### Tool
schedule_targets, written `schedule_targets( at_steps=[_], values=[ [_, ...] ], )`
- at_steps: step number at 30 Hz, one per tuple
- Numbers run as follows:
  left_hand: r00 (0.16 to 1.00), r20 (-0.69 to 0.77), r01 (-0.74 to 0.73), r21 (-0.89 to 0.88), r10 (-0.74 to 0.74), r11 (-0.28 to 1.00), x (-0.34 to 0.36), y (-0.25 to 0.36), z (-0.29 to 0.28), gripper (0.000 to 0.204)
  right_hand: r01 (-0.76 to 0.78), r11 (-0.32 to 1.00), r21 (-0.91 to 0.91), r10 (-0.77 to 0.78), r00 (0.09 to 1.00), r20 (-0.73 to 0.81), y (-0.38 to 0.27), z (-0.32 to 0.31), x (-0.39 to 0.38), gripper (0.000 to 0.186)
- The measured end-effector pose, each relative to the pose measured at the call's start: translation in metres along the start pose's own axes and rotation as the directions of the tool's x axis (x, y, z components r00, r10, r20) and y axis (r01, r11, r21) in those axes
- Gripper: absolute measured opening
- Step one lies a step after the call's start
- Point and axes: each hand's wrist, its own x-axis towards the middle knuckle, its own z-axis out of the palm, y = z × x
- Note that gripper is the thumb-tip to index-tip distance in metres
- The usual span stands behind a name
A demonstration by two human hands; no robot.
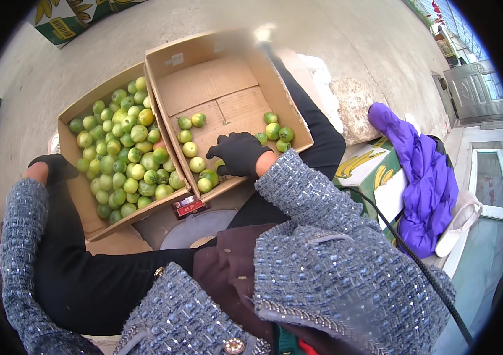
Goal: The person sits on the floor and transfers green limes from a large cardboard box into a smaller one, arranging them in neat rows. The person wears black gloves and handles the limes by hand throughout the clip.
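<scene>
Across the concrete floor point(369, 53), I see the right hand point(236, 155) half-curled at a green fruit point(219, 164) near in the right box point(207, 89), hold hidden, the left hand point(55, 168) by the left box point(82, 207), grasp unclear; I'd press lightly.

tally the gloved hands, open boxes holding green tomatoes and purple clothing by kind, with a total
Gloved left hand and right hand: 2
Open cardboard boxes holding green tomatoes: 2
Purple jacket: 1
Total: 5
</scene>
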Motion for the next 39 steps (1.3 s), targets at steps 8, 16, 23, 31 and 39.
schedule_targets(
  at_steps=[8, 16, 23, 31, 39],
  values=[
    [0.993, 0.099, 0.075, -0.137, -0.062, 0.988, 0.008, -0.002, -0.001, 0.053, -0.031, 0.966, 0.255, 0.011, 0.997, 0.080, -0.032, 0.006, 0.010, 0.035],
    [0.968, 0.217, 0.169, -0.185, -0.127, 0.968, 0.030, -0.014, 0.002, 0.053, 0.037, 0.971, 0.235, -0.079, 0.982, 0.172, -0.024, 0.000, 0.010, 0.045],
    [0.971, 0.174, 0.185, -0.105, -0.165, 0.977, 0.025, -0.025, 0.016, 0.055, 0.129, 0.841, 0.525, -0.056, 0.987, -0.153, -0.039, -0.059, 0.010, 0.036],
    [0.979, 0.135, 0.175, -0.173, -0.152, 0.969, 0.026, -0.018, 0.012, 0.052, 0.243, 0.865, -0.439, -0.421, 0.827, -0.373, -0.105, -0.005, 0.064, 0.006],
    [0.995, 0.054, 0.085, -0.065, -0.081, 0.994, 0.012, -0.005, 0.005, 0.047, 0.219, 0.906, -0.362, -0.367, 0.833, -0.414, -0.104, 0.005, 0.066, 0.006]
  ],
)
